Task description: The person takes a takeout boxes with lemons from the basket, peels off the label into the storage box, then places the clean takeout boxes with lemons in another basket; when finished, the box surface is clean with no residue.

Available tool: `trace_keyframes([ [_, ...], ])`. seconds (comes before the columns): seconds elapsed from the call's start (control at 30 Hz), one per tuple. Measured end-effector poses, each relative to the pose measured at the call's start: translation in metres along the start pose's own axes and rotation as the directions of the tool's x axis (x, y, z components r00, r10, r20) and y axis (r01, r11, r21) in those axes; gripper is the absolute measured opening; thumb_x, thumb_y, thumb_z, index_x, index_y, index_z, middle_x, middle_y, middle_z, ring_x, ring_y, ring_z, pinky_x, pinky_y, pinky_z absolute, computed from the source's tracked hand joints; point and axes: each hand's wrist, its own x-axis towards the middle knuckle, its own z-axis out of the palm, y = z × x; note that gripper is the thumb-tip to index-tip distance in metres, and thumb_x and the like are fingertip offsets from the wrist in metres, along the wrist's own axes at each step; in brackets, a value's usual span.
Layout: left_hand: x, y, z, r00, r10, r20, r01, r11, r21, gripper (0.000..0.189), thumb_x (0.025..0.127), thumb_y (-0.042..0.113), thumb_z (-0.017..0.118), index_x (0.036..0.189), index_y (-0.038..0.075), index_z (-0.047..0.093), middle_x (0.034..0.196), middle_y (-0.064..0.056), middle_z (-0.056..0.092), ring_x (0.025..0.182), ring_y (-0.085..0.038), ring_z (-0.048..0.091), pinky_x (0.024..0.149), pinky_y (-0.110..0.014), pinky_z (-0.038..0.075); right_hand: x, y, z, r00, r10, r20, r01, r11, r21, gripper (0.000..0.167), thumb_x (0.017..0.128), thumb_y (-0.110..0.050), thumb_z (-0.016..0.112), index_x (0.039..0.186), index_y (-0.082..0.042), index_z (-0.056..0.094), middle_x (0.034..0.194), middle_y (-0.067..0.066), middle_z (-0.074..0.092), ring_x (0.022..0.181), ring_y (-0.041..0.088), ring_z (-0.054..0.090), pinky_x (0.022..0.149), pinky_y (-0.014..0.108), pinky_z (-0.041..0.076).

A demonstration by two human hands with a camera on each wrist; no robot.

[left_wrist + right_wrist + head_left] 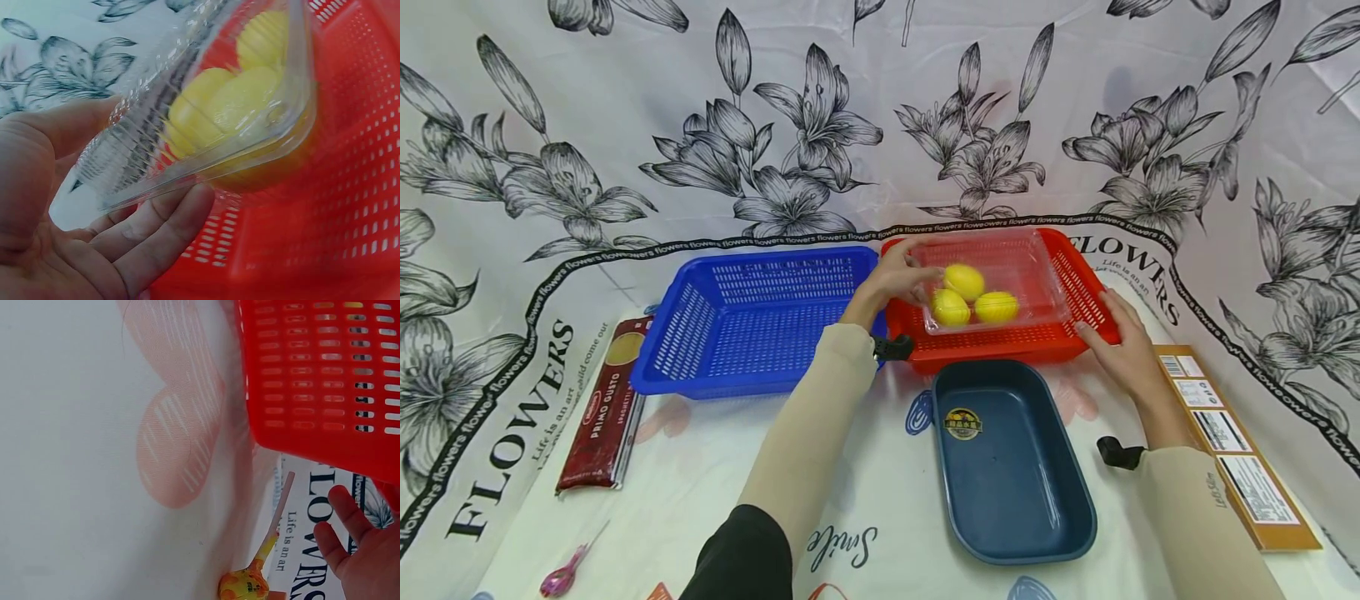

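A clear plastic container (1030, 279) with three lemons (964, 282) in it lies tilted over the red basket (1078, 271). My left hand (895, 279) grips its left edge, thumb on one side and fingers beneath in the left wrist view, where the lemons (231, 103) show through the plastic. At the basket's right front corner is my right hand (1123, 342), its thumb by the rim. In the right wrist view, two fingers of that hand (375, 559) extend loosely below the basket wall (312, 381); whether the hand's other fingers touch it is hidden.
The blue basket (752, 333) stands left of the red one. In front is a dark blue tub (1000, 467). A spaghetti packet (602, 408) and a pink lollipop (561, 577) lie left, a labelled cardboard box (1232, 450) right. A yellow lollipop (245, 584) appears in the right wrist view.
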Motion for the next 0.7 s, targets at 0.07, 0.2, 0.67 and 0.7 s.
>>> trace_keyframes([
  [0.07,0.004,-0.002,0.005,1.000,-0.006,-0.013,0.006,1.000,-0.003,0.064,0.094,0.015,0.073,0.151,0.027,0.047,0.091,-0.014,0.056,0.052,-0.023,0.063,0.083,-0.062,0.058,0.000,0.000,0.000,1.000,0.005,0.000,-0.005,1.000,0.000,0.074,0.100,-0.036,0.058,0.161,-0.010,0.027,0.170,0.015,0.020,0.149,0.050,0.028,0.112,0.075,0.031],
  [0.2,0.010,-0.004,0.017,0.999,0.002,-0.051,0.001,0.999,0.046,0.063,0.094,0.014,0.073,0.151,0.026,0.048,0.095,-0.015,0.060,0.057,-0.029,0.063,0.081,-0.060,0.060,-0.001,0.000,0.000,1.000,0.011,-0.003,-0.011,1.000,-0.008,0.073,0.100,-0.037,0.058,0.162,-0.011,0.027,0.171,0.013,0.019,0.149,0.050,0.029,0.112,0.075,0.032],
  [0.67,0.022,-0.011,0.030,0.995,-0.022,-0.093,0.030,0.996,0.083,0.061,0.094,0.017,0.074,0.150,0.025,0.050,0.108,-0.016,0.055,0.064,-0.032,0.062,0.078,-0.052,0.063,-0.002,0.001,0.000,1.000,0.013,0.010,-0.013,1.000,-0.011,0.074,0.101,-0.038,0.057,0.162,-0.012,0.025,0.171,0.013,0.017,0.150,0.050,0.025,0.112,0.077,0.028],
  [0.7,0.022,-0.012,0.030,0.995,-0.021,-0.099,0.030,0.996,0.087,0.061,0.094,0.017,0.074,0.149,0.025,0.050,0.106,-0.015,0.055,0.065,-0.031,0.062,0.078,-0.050,0.063,-0.002,0.001,0.000,1.000,0.013,0.009,-0.013,1.000,-0.015,0.074,0.101,-0.038,0.057,0.162,-0.012,0.026,0.171,0.013,0.017,0.150,0.050,0.025,0.113,0.077,0.027],
])
